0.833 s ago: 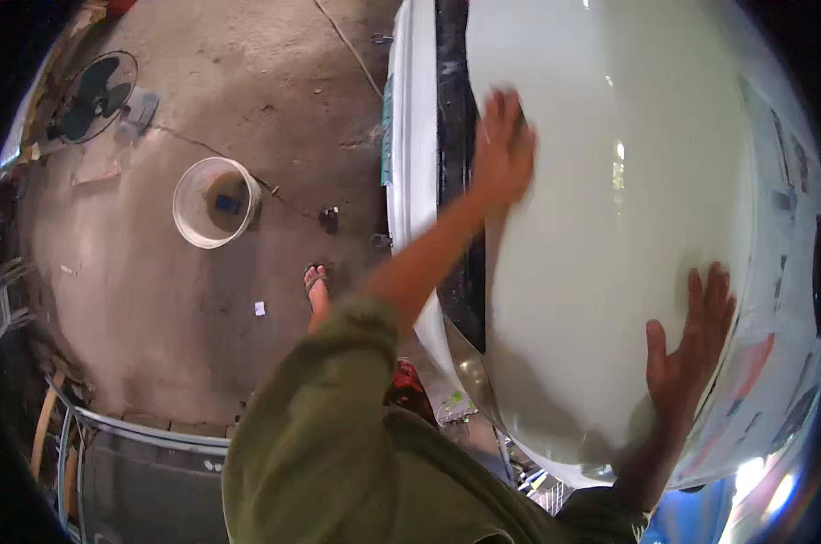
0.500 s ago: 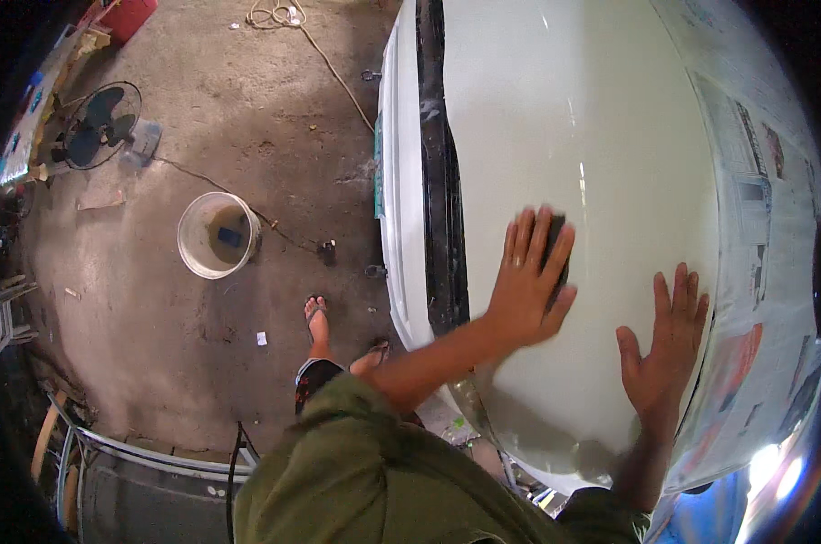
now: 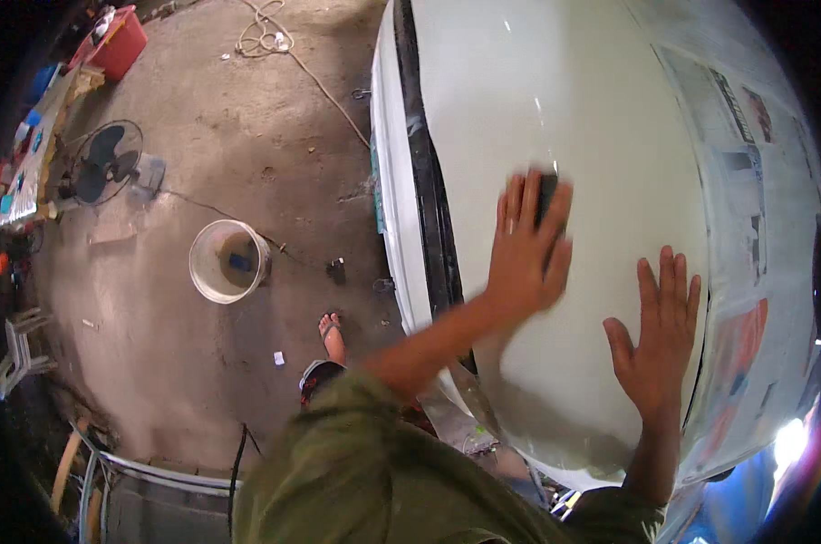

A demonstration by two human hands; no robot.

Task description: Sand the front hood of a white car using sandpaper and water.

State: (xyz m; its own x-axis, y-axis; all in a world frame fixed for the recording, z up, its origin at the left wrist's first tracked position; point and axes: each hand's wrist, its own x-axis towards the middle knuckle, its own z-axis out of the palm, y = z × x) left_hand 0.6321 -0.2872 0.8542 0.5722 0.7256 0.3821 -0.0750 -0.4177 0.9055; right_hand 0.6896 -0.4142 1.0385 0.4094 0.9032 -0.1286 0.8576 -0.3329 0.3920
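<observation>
A large cream-white car body panel (image 3: 565, 109) fills the right half of the head view. My left hand (image 3: 524, 249) lies flat on it with fingers spread, pressing a small dark sanding block (image 3: 547, 189) that peeks out between the fingers. My right hand (image 3: 657, 340) rests flat on the panel, to the right of the left hand and nearer to me, holding nothing. A green sleeve covers my left upper arm. The panel looks duller and greyish near its lower edge (image 3: 555, 426).
Newspaper masking (image 3: 755, 181) covers the car's right side, and a black trim strip (image 3: 424, 181) runs along the panel's left edge. A white bucket (image 3: 227, 261), a floor fan (image 3: 102, 163), a red crate (image 3: 116, 41) and a coiled cord (image 3: 261, 36) are on the concrete floor. My sandalled foot (image 3: 331, 331) stands by the car.
My left hand has slid with the block from the far part of the panel toward me, ending close to my right hand. The right hand stays planted.
</observation>
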